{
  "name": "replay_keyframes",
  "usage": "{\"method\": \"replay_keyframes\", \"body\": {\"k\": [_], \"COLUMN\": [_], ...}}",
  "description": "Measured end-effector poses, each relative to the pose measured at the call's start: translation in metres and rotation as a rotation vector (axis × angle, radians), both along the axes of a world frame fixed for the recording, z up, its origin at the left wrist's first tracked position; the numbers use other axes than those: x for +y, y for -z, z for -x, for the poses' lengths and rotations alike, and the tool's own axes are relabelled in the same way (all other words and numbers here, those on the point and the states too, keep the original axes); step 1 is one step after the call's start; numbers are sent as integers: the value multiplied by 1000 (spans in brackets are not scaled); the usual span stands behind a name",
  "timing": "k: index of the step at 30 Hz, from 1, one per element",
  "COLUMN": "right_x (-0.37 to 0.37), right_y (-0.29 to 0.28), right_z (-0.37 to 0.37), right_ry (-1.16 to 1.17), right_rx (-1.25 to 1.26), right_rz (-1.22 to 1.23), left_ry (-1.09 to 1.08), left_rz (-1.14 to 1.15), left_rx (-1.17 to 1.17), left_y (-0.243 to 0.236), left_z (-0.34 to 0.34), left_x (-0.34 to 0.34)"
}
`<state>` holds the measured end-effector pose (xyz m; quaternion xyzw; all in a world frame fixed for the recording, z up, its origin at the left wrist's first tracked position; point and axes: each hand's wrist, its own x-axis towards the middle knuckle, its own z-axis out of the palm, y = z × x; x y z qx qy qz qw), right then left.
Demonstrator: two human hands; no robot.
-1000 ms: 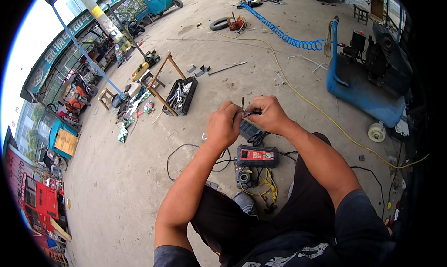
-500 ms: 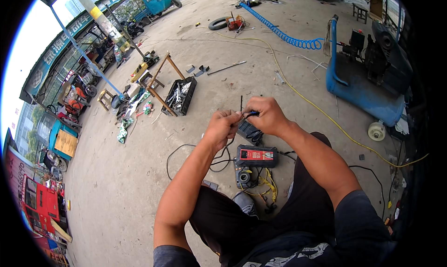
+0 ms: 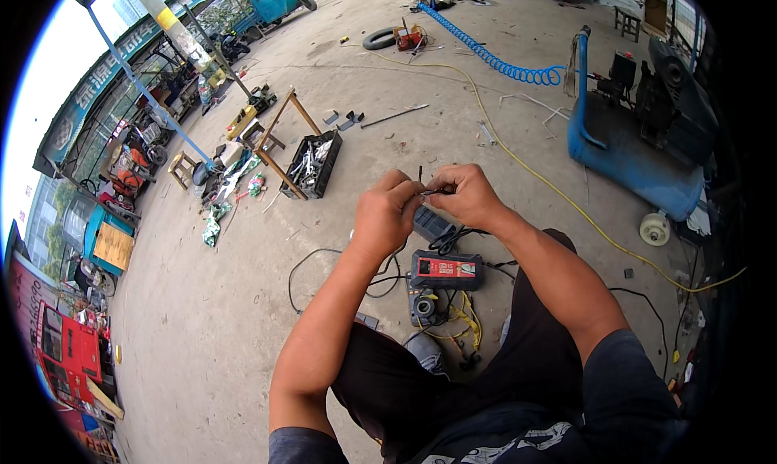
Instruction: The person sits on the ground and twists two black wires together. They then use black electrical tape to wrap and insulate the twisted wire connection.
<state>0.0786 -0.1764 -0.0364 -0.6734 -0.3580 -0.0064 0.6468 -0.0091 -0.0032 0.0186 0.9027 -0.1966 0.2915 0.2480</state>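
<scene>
Between my two hands, above the floor in front of me, is a thin dark cable (image 3: 420,173) whose short end pokes up past the fingertips. My left hand (image 3: 385,211) pinches it, its knuckles turned up. Close beside it, almost touching, my right hand (image 3: 464,190) pinches the cable too, thumb against forefinger. What lies exactly between the fingertips is too small to make out. Below the hands sits a black box with a red label (image 3: 446,270), with black leads running off it. A dark grey case (image 3: 431,224) lies partly hidden behind the hands.
Yellow wires (image 3: 473,325) lie in front of my shoe. A black crate of tools (image 3: 330,169) stands beyond, to the left. At right is a blue air compressor tank (image 3: 623,152); a yellow hose (image 3: 530,166) and a coiled blue hose (image 3: 498,65) cross the floor.
My left hand has rolled over, its knuckles now higher and its fingers more closed round the cable. My right hand has shifted only slightly and keeps its pinch.
</scene>
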Motion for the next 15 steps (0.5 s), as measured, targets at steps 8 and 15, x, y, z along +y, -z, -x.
{"method": "replay_keyframes", "body": {"k": [8,15], "right_x": [-2,0], "right_y": [-1,-4], "right_z": [2,6], "right_ry": [-26,-117], "right_rx": [8,210], "right_rz": [29,-54], "left_ry": [-87,-142], "left_rz": [87,272], "left_rx": [70,209], "left_y": [5,19], "left_z": [0,-6], "left_x": [-6,5]}}
